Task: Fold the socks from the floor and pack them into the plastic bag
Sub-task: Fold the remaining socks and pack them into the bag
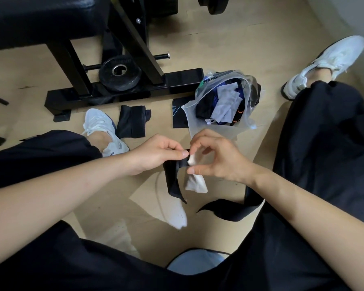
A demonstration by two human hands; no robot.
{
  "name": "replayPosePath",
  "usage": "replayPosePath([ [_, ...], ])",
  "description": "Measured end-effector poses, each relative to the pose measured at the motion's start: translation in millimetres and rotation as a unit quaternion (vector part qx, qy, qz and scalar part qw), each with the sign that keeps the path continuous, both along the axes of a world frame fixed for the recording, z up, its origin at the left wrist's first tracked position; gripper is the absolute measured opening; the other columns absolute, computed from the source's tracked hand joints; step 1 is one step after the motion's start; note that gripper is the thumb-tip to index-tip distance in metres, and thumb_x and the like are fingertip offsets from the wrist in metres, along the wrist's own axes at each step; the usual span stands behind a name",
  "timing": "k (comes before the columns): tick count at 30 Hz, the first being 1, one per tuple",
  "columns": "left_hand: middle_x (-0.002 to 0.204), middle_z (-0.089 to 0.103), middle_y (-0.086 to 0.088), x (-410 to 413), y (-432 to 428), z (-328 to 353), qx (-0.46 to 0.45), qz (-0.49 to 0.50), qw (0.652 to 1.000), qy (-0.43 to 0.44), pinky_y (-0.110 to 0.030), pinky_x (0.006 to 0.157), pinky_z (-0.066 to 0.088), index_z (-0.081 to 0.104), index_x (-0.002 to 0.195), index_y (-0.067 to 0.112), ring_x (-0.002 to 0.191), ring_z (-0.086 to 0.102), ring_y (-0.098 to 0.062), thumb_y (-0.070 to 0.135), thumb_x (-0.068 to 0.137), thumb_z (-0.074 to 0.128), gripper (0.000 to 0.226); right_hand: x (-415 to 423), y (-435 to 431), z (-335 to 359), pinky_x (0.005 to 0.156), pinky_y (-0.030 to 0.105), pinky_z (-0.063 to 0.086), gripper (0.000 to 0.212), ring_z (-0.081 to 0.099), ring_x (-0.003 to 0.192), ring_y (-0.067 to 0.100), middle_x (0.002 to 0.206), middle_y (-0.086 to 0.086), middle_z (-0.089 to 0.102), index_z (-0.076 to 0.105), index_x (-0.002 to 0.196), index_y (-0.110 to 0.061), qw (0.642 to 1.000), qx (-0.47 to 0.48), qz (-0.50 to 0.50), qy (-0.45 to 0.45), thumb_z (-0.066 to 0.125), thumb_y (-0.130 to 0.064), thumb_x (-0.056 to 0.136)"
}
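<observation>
- The left hand [156,154] and right hand [219,159] are close together above the floor [219,49], between the person's knees. Each pinches the top of the black-and-white socks [172,183] with thumb and fingertips.
- The left hand's pinch is on the black cuff band. The right hand's is on a white part bunched against it.
- Below the hands the socks hang loose and unfolded, one white toe dangling lowest. Whether this is one sock or a pair is hard to tell from the tangle.
- Just beyond the hands, the plastic bag [198,122] lies open on the floor with its mouth toward the person. Several packed socks [225,101] are already inside, in black, grey and blue.
- Beside the bag a patterned dark sock [178,114] lies partly under its edge, and a folded black sock [131,123] lies further left. Neither is bagged yet.
- I judge the task well underway: much is packed, with the held socks to fold and two floor items left to pack.
</observation>
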State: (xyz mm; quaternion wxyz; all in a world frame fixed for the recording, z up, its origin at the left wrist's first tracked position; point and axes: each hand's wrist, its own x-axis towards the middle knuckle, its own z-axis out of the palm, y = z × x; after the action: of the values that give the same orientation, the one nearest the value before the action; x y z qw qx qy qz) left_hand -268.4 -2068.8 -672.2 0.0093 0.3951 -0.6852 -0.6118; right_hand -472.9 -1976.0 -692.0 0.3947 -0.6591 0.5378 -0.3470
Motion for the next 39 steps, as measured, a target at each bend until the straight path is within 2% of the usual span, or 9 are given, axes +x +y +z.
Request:
replayPosePath([
  [4,0.077,0.07,-0.01,1.1,-0.3,2.0,0.022,-0.002,1.0,0.015,-0.035,0.079,0.043,0.074,0.086,0.005,0.074,0.06,-0.018,0.03,0.092,0.071,0.025,5.7,-0.4,-5.0,0.083,0.032,0.049,0.02,0.055,0.099,0.017,0.102,-0.006,0.058,0.072,0.085,-0.019,0.999,-0.032,-0.005,0.029,0.087,-0.027,0.073],
  [7,0.07,0.07,-0.001,1.9,-0.1,0.5,0.025,-0.02,0.999,0.003,-0.022,0.072,0.044,0.074,0.084,0.008,0.068,0.06,-0.01,0.019,0.096,0.067,0.017,2.1,0.3,-7.5,0.084,0.038,0.048,0.012,0.054,0.099,0.017,0.102,-0.007,0.061,0.074,0.085,-0.019,0.999,-0.024,0.025,0.022,0.084,-0.021,0.078],
  [10,0.061,0.062,0.013,7.0,-4.3,-0.7,-0.015,-0.061,0.998,-0.027,-0.013,0.062,0.038,0.072,0.079,0.015,0.059,0.051,-0.001,0.017,0.096,0.067,0.018,-1.2,2.1,-5.9,0.086,0.037,0.049,0.009,0.057,0.102,0.016,0.107,-0.003,0.061,0.073,0.083,-0.016,0.999,0.023,0.044,-0.003,0.081,-0.016,0.08],
  [15,0.061,0.06,0.017,40.8,-34.7,-6.4,-0.099,-0.093,0.983,-0.123,-0.021,0.066,0.04,0.072,0.073,0.022,0.059,0.051,0.0,0.023,0.092,0.073,0.019,-38.0,3.2,4.9,0.078,0.027,0.05,0.01,0.066,0.088,0.018,0.098,0.006,0.069,0.071,0.082,-0.01,0.979,0.178,0.081,-0.059,0.081,-0.011,0.081],
  [21,0.07,0.065,-0.005,46.7,-43.6,-9.1,-0.121,-0.103,0.976,-0.15,-0.032,0.071,0.043,0.075,0.077,0.02,0.066,0.054,-0.011,0.026,0.091,0.074,0.016,-50.2,8.1,-6.4,0.075,0.037,0.054,0.017,0.064,0.073,0.013,0.072,-0.005,0.068,0.068,0.069,-0.024,0.941,0.261,0.163,0.141,0.08,-0.016,0.077],
  [24,0.069,0.062,-0.002,46.5,-44.6,-6.4,-0.109,-0.094,0.979,-0.143,-0.032,0.073,0.042,0.075,0.079,0.016,0.067,0.052,-0.012,0.03,0.09,0.075,0.018,-54.6,9.0,-8.4,0.077,0.033,0.056,0.014,0.065,0.078,0.008,0.078,-0.01,0.069,0.069,0.075,-0.027,0.931,0.286,0.157,0.163,0.082,-0.02,0.077],
  [28,0.079,0.064,-0.017,35.9,-34.5,0.1,-0.079,-0.085,0.988,-0.106,-0.034,0.077,0.042,0.076,0.082,0.024,0.072,0.052,-0.015,0.062,0.074,0.071,0.039,-46.4,4.4,-3.6,0.085,0.035,0.057,0.024,0.068,0.088,0.01,0.095,-0.007,0.072,0.072,0.094,-0.024,0.97,0.221,0.061,0.081,0.084,-0.034,0.077],
  [32,0.086,0.072,-0.017,19.2,-19.5,8.1,-0.059,-0.066,0.994,-0.064,-0.033,0.08,0.044,0.078,0.082,0.024,0.074,0.059,-0.013,0.061,0.072,0.072,0.038,-22.0,2.1,-1.1,0.085,0.037,0.058,0.039,0.069,0.094,0.023,0.11,0.004,0.069,0.067,0.112,-0.019,0.977,0.186,-0.002,-0.102,0.082,-0.032,0.079],
  [39,0.073,0.063,-0.019,7.3,-12.3,13.6,-0.053,-0.056,0.997,-0.021,-0.032,0.075,0.038,0.074,0.088,0.02,0.07,0.049,-0.015,0.064,0.078,0.075,0.045,-12.9,-4.5,0.7,0.053,0.025,0.052,0.004,0.064,0.063,0.021,0.072,0.01,0.068,0.068,0.095,-0.001,0.95,0.15,-0.093,-0.257,0.066,-0.002,0.091],
])
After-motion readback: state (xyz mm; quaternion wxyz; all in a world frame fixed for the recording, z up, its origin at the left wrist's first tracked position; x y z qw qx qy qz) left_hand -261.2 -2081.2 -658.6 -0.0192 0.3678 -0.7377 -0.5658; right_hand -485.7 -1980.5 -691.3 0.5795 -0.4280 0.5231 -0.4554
